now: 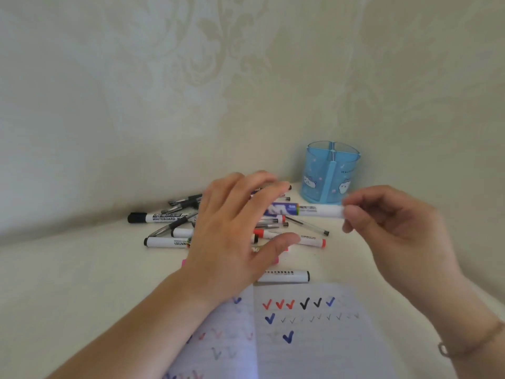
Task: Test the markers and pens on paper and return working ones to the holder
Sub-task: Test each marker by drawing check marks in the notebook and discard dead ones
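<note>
A heap of markers and pens (175,217) lies left of centre. The left hand (232,236) hovers over it, fingers spread wide. The right hand (390,222) pinches one end of a white marker (306,209), held level above the heap. The blue holder (330,173) stands behind; ticked paper (306,324) lies nearest.
</note>
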A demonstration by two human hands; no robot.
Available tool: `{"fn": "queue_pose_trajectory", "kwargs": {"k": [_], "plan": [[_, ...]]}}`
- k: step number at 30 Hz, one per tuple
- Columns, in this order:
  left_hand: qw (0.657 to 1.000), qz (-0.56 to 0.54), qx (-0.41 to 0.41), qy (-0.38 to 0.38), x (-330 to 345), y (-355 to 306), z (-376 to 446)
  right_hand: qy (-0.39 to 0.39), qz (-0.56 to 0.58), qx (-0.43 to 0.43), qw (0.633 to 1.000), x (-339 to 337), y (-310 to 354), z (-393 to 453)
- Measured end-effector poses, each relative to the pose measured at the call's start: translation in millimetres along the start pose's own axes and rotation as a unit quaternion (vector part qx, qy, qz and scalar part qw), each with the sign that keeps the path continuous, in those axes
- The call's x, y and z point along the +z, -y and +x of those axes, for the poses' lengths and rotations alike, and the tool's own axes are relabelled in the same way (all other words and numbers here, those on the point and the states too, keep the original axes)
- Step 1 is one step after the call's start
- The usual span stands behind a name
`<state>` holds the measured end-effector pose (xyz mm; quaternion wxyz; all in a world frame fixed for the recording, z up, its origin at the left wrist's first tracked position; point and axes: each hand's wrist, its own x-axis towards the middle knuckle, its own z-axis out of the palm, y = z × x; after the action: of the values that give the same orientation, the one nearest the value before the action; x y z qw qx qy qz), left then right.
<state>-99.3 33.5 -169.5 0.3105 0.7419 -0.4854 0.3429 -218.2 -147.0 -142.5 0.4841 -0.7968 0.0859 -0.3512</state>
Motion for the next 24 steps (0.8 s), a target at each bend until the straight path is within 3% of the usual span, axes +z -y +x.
{"fn": "queue_pose_trajectory", "kwargs": {"k": [3,5,7,10,13,24], "plan": [[0.997,0.073,-0.022,-0.002,2.0,4.2,-2.1,0.042,0.087,0.013,0.995,12.0,3.7,-6.8],[0.999,0.005,-0.035,0.034,5.4,4.5,-5.0,0.041,0.16,0.025,0.986,17.6,4.8,-9.7],[0.992,-0.093,-0.033,0.074,7.1,-1.5,-7.0,0.094,0.218,0.03,0.971,24.1,4.5,-14.4],[0.967,-0.206,0.0,0.151,3.9,-9.8,-9.0,0.184,0.148,0.031,0.971,33.0,7.2,-22.5],[0.954,-0.22,0.021,0.202,0.7,-9.4,-9.1,0.2,0.032,0.043,0.978,26.5,9.2,-21.2],[0.901,-0.346,0.006,0.262,-9.4,-19.6,-6.2,0.281,0.03,-0.028,0.959,16.8,4.4,-21.7]]}}
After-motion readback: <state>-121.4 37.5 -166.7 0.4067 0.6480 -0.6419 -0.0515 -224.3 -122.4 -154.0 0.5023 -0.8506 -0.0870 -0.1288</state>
